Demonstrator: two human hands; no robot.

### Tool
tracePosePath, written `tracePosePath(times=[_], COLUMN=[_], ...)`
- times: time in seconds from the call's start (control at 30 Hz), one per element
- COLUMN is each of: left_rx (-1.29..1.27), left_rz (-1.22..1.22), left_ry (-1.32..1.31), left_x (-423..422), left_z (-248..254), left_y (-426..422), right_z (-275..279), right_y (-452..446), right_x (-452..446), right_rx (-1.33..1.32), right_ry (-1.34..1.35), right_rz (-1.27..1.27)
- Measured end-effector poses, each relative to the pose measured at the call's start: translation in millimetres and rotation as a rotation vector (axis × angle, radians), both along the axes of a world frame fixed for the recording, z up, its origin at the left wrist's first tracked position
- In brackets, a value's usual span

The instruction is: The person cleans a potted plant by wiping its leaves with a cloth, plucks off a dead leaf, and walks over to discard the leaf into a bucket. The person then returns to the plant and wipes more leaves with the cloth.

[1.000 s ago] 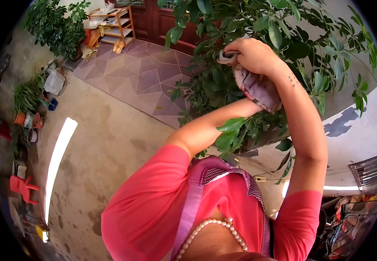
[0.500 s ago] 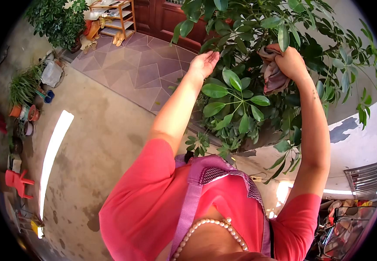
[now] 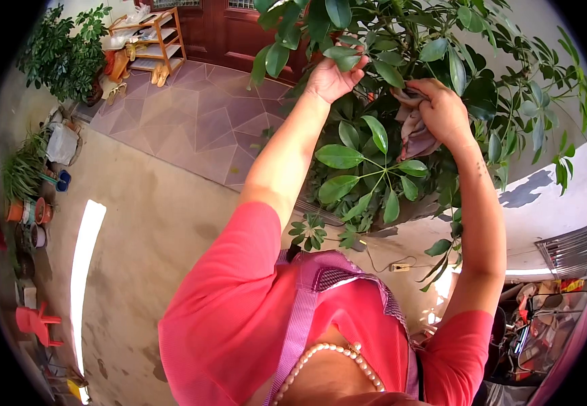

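My left hand [image 3: 336, 78] is raised at the near left side of a large leafy plant [image 3: 368, 169], palm up with fingers loosely apart. A glossy green leaf [image 3: 345, 58] lies across its fingers and hides part of them; I see no firm grip on it. To the right, my right hand [image 3: 442, 114] is closed around a crumpled greyish-pink cloth [image 3: 416, 128], which hangs down among the leaves. Below the two hands spreads a cluster of broad shiny leaves [image 3: 341, 156].
Behind the plant are a red-brown door [image 3: 229, 34] and a wooden shoe rack [image 3: 165, 40]. Potted plants [image 3: 26, 162] and a red plastic chair [image 3: 36, 323] line the left side. A peeling white wall [image 3: 544, 210] and a loaded basket [image 3: 537, 325] are on the right.
My left hand has moved in among the leaves, and one now covers part of its fingers. My right hand stays on the cloth, slightly lower in view. The view has shifted a little.
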State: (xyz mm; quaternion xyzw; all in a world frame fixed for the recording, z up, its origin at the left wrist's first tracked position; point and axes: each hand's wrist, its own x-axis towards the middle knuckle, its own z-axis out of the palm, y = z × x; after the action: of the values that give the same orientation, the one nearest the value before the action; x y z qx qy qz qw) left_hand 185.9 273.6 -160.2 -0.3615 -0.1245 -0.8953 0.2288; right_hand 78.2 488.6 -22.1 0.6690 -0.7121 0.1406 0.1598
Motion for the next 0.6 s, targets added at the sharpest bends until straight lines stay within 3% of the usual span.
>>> tracePosePath(times=[0.03, 0.13, 0.27, 0.4, 0.6], left_rx=[-0.080, -0.173, -0.114, 0.026, -0.047], left_rz=[0.157, 0.159, 0.092, 0.268, 0.251], left_ry=[-0.063, -0.106, -0.150, -0.376, -0.315], left_x=[-3.4, -5.9, -2.7, 9.0, 16.5], left_z=[1.9, 18.0, 20.2, 29.8, 20.8], left_y=[-0.5, 13.9, 19.9, 43.7, 40.2], right_z=[-1.9, -5.4, -2.2, 6.5, 2.4], right_y=[-0.6, -3.0, -2.0, 3.1, 9.1], right_x=[3.0, 1.1, -3.1, -7.3, -16.5], right_rx=[0.001, -0.016, 0.009, 0.096, 0.091], right_ry=[0.000, 0.014, -0.018, -0.107, -0.169], right_rz=[-0.012, 0.003, 0.046, 0.179, 0.255])
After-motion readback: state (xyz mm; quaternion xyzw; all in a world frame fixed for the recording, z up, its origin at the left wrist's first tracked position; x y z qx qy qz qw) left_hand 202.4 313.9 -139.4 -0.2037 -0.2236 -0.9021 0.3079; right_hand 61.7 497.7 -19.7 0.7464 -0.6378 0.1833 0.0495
